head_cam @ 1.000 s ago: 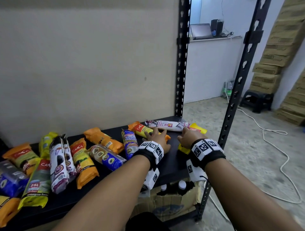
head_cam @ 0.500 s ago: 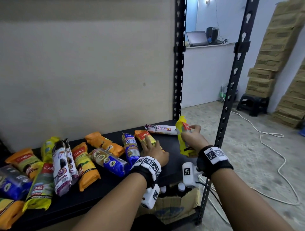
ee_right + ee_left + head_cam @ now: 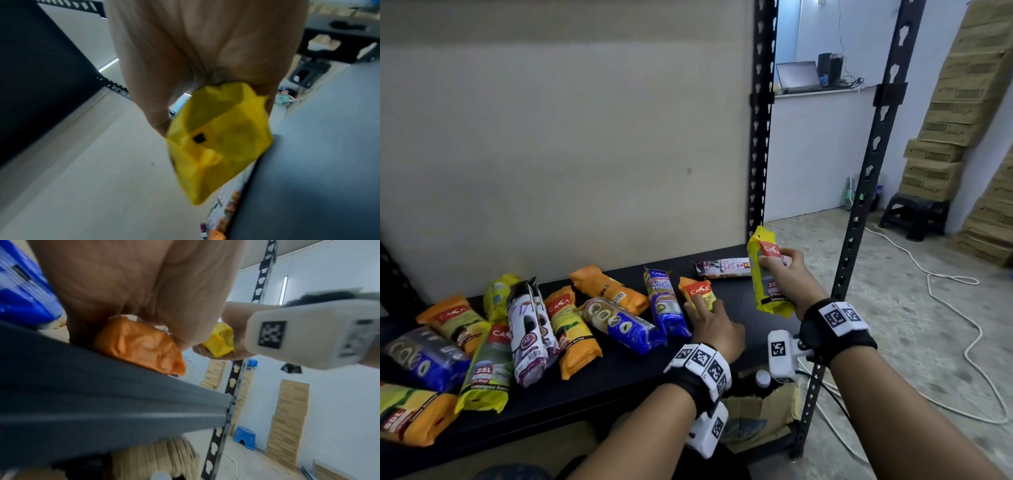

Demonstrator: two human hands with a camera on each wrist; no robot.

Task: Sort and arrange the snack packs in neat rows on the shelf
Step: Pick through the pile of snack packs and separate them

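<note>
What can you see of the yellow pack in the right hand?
The yellow pack is a glossy plastic pouch with a red Casa label, a grey panel reading 25 and "Lemongrass" near its lower edge. It stands almost upright in the air above the shelf's right end, gripped round its middle by the right hand. Nothing else touches it.

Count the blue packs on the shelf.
3: far-left blue pack, middle blue pack, and right blue pack just left of the left hand. Others may be hidden past the frame's left edge.
</note>
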